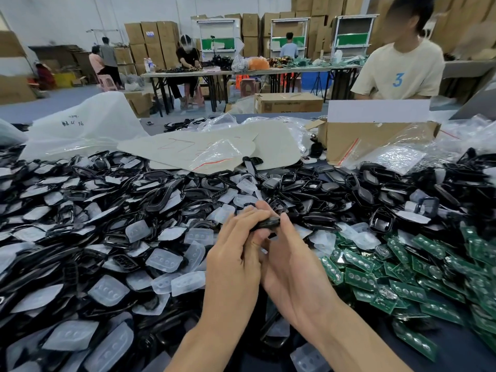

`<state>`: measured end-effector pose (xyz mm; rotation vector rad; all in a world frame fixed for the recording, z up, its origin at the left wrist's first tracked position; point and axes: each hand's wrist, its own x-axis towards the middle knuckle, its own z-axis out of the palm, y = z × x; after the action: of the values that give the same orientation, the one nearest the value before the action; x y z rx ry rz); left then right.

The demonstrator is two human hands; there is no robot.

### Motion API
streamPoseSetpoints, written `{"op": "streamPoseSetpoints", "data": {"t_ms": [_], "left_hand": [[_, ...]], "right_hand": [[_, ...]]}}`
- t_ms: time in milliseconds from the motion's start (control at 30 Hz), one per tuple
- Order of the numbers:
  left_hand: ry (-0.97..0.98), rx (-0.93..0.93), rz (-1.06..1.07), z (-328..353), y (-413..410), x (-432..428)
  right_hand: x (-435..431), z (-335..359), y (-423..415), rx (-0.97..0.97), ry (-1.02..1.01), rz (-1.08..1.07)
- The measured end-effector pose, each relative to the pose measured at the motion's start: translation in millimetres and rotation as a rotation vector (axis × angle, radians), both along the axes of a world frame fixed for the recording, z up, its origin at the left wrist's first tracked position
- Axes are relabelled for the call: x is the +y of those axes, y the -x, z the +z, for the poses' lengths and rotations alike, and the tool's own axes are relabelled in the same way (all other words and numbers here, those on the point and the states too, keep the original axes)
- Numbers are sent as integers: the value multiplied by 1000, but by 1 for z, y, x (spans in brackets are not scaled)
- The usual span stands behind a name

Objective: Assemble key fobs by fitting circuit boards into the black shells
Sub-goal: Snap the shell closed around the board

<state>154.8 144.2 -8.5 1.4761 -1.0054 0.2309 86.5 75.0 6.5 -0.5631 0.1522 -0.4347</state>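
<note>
Big heap of black shells point(107, 210) mixed w/ clear rubber pads point(107, 291) covers table left & centre; green circuit boards point(402, 280) piled at right. Above heap, mid-frame, L hand point(236, 256) & R hand point(292, 267) meet, fingers pressed together, both pinching a single shell point(265, 223) betw. fingertips & thumbs. Board inside: can't tell.

Heaped black shells point(107, 210) left and ahead, green circuit boards point(402, 280) right, bare tabletop point(456, 342) near right.

Blue "3" on beige T-shirt point(400, 68)
</note>
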Motion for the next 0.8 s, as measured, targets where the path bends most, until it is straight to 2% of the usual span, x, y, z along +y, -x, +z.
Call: {"op": "streamPoseSetpoints", "data": {"t_ms": [133, 300, 533, 800], "left_hand": [[-21, 73, -8, 0, 2, -4], [-12, 53, 8, 1, 1, -3], [50, 227, -3, 1, 3, -5], [70, 287, -16, 4, 6, -4]], "right_hand": [[5, 6, 0, 20, -1, -8], [10, 7, -2, 70, -6, -75], [14, 8, -1, 73, -26, -102], [14, 10, 3, 95, -12, -109]]}}
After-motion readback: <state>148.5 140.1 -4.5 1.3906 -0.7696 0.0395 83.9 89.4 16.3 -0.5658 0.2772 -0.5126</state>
